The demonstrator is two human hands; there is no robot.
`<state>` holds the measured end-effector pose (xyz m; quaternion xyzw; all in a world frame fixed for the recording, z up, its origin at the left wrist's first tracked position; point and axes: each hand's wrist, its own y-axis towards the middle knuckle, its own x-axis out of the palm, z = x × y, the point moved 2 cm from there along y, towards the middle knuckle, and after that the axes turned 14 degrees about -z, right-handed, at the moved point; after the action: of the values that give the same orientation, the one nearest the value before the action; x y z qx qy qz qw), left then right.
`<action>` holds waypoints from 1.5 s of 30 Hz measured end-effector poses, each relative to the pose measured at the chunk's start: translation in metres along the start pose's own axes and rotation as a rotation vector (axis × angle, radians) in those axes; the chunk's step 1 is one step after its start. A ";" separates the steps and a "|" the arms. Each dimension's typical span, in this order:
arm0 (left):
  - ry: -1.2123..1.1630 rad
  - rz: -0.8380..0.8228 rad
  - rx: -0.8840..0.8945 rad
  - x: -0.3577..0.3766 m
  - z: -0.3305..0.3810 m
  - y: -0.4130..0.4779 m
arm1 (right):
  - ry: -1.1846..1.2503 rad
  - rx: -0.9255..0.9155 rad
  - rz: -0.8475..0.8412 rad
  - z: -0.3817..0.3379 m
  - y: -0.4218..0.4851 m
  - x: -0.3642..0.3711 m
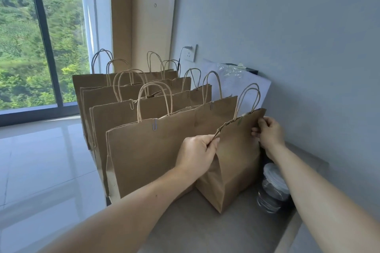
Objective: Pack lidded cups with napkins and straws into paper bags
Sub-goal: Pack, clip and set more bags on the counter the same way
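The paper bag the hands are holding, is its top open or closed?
Closed. The left hand and right hand pinch the top of the paper bag flat.

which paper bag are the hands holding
The smaller bag on the far right: the left hand and right hand pinch its top edge. The clipped bags to its left are not held.

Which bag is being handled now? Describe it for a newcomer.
Below the grey wall on the right, a row of brown paper bags stands on the counter. The nearest bag, beside the wall, is it: it alone stands skewed, its top edge pinched by the left hand and right hand.
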<state>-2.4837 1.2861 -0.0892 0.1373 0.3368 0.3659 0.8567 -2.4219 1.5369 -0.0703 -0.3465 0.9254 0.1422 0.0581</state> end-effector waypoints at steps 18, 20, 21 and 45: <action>0.732 0.193 0.356 0.007 0.045 0.004 | -0.378 -0.003 0.018 -0.022 -0.110 -0.038; 0.816 0.102 0.400 0.019 0.056 0.002 | -0.456 0.000 0.005 -0.024 -0.129 -0.048; 0.824 0.043 0.398 0.026 0.063 -0.001 | -0.483 0.001 -0.019 -0.026 -0.139 -0.053; 0.679 -0.915 0.378 0.329 0.310 -0.221 | -0.782 0.510 0.132 0.029 -0.544 -0.379</action>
<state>-1.9896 1.3728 -0.1238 0.0040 0.6756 -0.0830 0.7325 -1.7782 1.3909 -0.1408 -0.1819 0.8596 0.0336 0.4763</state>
